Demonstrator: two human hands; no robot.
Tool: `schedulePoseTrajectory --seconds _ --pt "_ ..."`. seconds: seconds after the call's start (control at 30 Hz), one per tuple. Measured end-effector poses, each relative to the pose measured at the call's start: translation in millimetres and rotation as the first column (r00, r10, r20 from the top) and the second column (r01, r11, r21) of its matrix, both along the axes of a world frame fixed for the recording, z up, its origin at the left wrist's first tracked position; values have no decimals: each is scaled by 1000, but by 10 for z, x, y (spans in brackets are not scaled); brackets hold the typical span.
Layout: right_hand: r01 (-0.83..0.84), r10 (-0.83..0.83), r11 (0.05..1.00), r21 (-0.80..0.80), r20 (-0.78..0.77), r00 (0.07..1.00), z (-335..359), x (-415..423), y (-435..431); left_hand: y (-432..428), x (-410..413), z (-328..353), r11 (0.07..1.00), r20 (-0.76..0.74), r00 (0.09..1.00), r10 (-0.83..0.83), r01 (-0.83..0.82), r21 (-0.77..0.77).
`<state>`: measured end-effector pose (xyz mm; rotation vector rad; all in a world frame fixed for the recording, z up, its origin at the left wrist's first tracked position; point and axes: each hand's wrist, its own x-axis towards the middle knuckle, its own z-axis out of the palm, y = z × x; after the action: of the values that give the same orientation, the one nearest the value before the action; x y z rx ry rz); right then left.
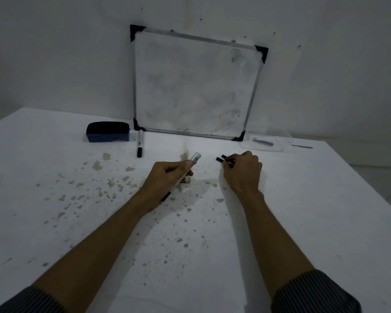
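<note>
My left hand point(167, 177) grips a white marker point(195, 158) above the table, its far end pointing up and away and its black end showing under my wrist. A small white piece point(186, 180) lies just under that hand. My right hand point(242, 170) pinches a small black piece point(220, 158), possibly a marker cap, close to the tabletop. A second marker point(140, 143) with a black cap lies on the table behind my left hand. A smudged whiteboard point(196, 86) leans against the wall at the back.
A dark blue eraser point(107, 131) sits left of the whiteboard. A clear plastic packet point(262, 143) lies at the back right. The white table point(303, 211) carries brown stains across its middle and left. Its right edge drops off at the far right.
</note>
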<state>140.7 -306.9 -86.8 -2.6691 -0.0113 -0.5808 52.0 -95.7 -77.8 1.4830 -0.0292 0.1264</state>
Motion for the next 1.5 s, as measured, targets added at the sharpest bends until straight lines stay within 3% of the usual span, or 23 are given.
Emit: schedulePoseTrajectory --seconds 0.13,0.23,0.33,0.47,0.57,0.73,0.87,1.03,1.3,1.5 --pt "-5 5 995 102 2 1000 -37 -50 80 -8 5 11 999 -23 1000 19 -20 -29" --pt "-92 54 954 287 135 989 -38 -201 134 70 45 8 999 -49 998 37 -37 -16" --pt "-241 209 731 639 127 970 -1 -403 303 190 68 16 999 -44 998 33 -33 13" --pt "-355 440 479 803 130 889 11 -450 547 301 78 11 1000 -12 1000 -25 24 -13" --pt "-268 451 327 906 99 887 -34 -359 576 424 124 -23 999 6 1000 5 -5 -38" --pt "-64 489 -86 994 98 867 -17 -170 426 456 152 -64 999 58 998 -1 -2 51" --pt "33 533 -238 971 102 840 0 -138 415 408 144 -66 983 96 995 -12 -6 183" --pt "-12 457 -104 995 59 888 -12 -196 484 367 90 -52 959 85 994 -67 41 281" --pt "-101 453 68 993 59 889 -38 -236 529 340 91 -94 957 87 994 -70 42 286" --pt "-287 425 276 917 152 892 -46 -283 556 338 113 -143 946 107 991 -75 36 322"
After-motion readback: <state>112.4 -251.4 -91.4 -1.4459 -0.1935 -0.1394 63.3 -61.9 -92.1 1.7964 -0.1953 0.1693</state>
